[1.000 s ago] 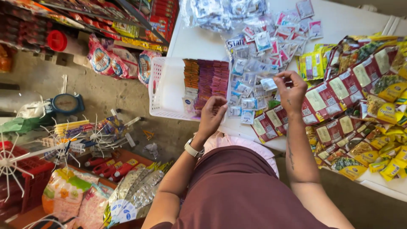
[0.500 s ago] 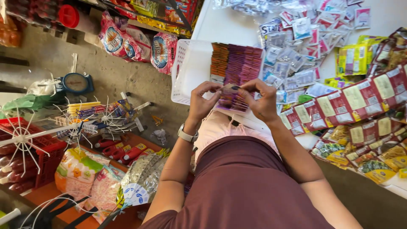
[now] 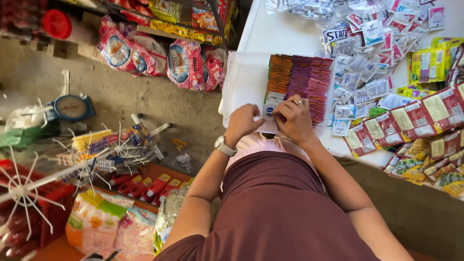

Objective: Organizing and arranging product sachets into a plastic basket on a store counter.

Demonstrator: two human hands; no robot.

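Head view. I look straight down over a maroon shirt [image 3: 275, 212] at both hands, which meet at the near edge of a white plastic basket [image 3: 241, 82] standing on a white table [image 3: 270, 34]. My left hand [image 3: 243, 122], with a wristwatch [image 3: 223, 145] just behind it, has its fingers curled together and pinched on the near end of a small white-and-blue sachet [image 3: 269, 108]. My right hand [image 3: 295, 118], a ring on one finger, closes its fingertips on the same sachet from the right. The sachet lies at the near left end of the filed rows inside the basket: orange sachets [image 3: 279, 72] to the left, purple and pink sachets [image 3: 311, 79] to the right, all standing on edge and touching one another. Right of the basket, loose clear and white sachets [image 3: 357, 72] are spread over the table; further right lie red-and-cream sachet strips [image 3: 425, 113], with yellow packets [image 3: 425, 63] beyond them. Left of the table, on the concrete floor [image 3: 125, 96], stand pink snack bags [image 3: 186, 63], a blue weighing scale [image 3: 72, 107] and a white wire rack [image 3: 92, 159].
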